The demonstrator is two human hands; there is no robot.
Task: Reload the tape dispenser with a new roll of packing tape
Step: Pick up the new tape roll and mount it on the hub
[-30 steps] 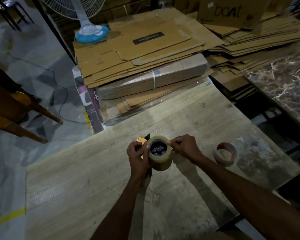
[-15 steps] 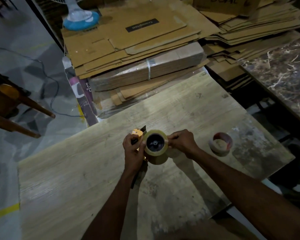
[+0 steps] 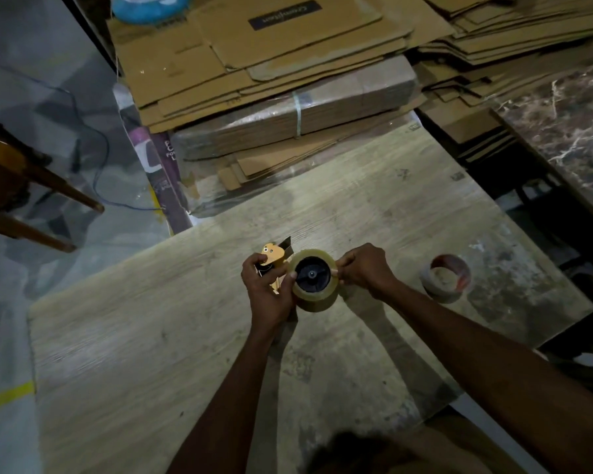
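Observation:
A full roll of clear packing tape [image 3: 314, 297] sits around the black hub of an orange tape dispenser [image 3: 272, 257], held just above the wooden table [image 3: 151, 336]. My left hand [image 3: 267, 289] grips the dispenser's body from the left, thumb against the roll. At the roll's right edge my right hand [image 3: 365, 270] pinches with its fingertips. The dispenser's dark blade end points away from me. Its handle is hidden under my left hand.
A nearly spent tape roll with a red-and-white core [image 3: 447, 277] lies on the table to the right. Stacks of flattened cardboard [image 3: 271, 63] rise behind the table. A marble slab [image 3: 569, 124] is at the right, wooden chair legs [image 3: 31, 186] at the left.
The view has tilted downward, so everything sits higher in frame. Both hands keep their hold on the dispenser and roll, which now faces me more squarely.

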